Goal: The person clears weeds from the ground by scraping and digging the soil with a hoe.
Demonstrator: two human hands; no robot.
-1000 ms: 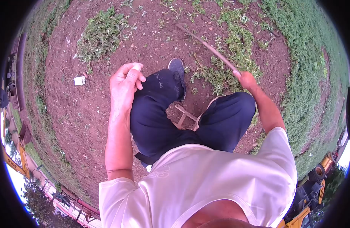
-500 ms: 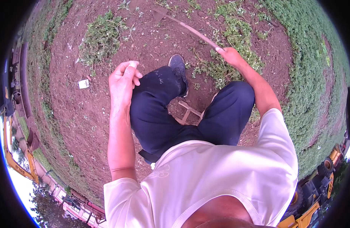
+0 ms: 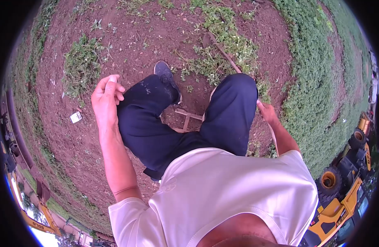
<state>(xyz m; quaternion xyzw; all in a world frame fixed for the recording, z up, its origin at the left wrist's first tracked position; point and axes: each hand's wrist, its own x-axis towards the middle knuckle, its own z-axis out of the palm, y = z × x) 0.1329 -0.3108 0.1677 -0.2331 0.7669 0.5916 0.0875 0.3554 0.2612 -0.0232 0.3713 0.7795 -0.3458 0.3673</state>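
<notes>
My right hand (image 3: 268, 112) is closed around the wooden handle of a hoe (image 3: 225, 54), beside my right knee. The handle passes behind the knee, and its blade (image 3: 206, 40) rests among pulled weeds on the soil. My left hand (image 3: 108, 91) is raised beside my left knee, thumb and fingers curled together. Whatever it may hold is too small to make out. Below that hand a small white packet (image 3: 76, 117) lies on the ground.
I sit low, with a small wooden frame (image 3: 187, 118) between my legs. A weed heap (image 3: 83, 61) lies ahead on the left, and more cut weeds (image 3: 222, 61) in front. Dense green plants (image 3: 312, 82) grow on the right. A yellow loader (image 3: 333, 206) stands behind on the right.
My right hand has drawn back toward my body, pulling the hoe closer, so the handle now passes behind my right knee. The whole view has shifted; my left hand keeps its curled pose.
</notes>
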